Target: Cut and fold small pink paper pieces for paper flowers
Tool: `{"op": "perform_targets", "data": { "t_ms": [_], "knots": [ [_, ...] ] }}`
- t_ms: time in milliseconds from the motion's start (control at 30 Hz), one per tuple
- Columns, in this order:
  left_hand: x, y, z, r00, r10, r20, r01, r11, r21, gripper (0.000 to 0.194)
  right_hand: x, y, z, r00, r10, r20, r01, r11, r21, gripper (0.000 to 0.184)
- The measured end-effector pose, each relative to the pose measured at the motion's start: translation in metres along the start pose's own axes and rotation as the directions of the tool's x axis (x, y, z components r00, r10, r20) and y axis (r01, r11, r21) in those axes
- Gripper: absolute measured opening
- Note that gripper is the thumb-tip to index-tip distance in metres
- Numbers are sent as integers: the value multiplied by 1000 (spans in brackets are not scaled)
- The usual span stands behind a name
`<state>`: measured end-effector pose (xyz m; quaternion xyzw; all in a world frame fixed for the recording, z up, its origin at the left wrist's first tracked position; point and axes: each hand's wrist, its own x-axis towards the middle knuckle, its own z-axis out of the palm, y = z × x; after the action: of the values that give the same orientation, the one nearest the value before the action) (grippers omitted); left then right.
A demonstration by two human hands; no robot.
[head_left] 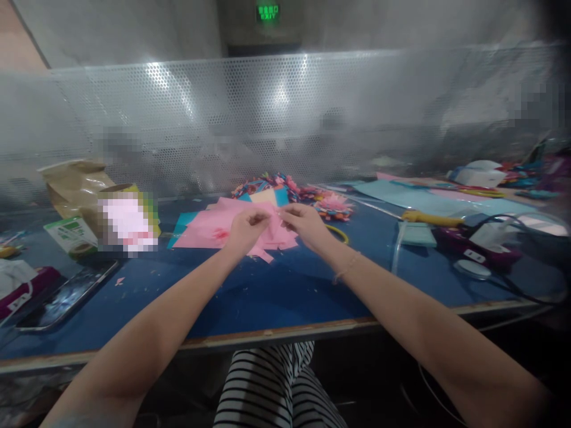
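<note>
My left hand (247,229) and my right hand (306,223) are close together over the table, fingertips pinched and facing each other. Thin pink material shows between them, and both hands seem closed on a pink sheet (212,224), paper or felt. Exactly where the fingertips grip is blurred. More pink sheets lie loosely stacked under the hands, with a red mark on one at the left. Blue sheets (179,229) stick out beneath the pile. Just behind it are several colourful fringed flowers (333,205).
Left stand a brown paper bag (75,187), a green-white box (71,235) and a phone (69,295). At right lie a yellow-handled tool (430,218), a light-blue pad (417,235), a purple power strip (479,249) and cables. A perforated screen (267,113) rises behind the table.
</note>
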<state>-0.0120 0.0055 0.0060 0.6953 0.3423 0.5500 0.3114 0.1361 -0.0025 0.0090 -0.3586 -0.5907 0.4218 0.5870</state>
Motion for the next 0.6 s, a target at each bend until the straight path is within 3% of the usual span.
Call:
{"op": "perform_targets", "data": {
  "t_ms": [300, 600],
  "knots": [
    [0, -1, -2, 999, 16, 32, -20, 990, 142, 12, -1, -2, 0, 999, 19, -30, -19, 1000, -6, 26],
    [1, -1, -4, 999, 19, 38, -26, 980, 198, 11, 1, 4, -3, 987, 158, -20, -158, 987, 30, 21]
  ]
}}
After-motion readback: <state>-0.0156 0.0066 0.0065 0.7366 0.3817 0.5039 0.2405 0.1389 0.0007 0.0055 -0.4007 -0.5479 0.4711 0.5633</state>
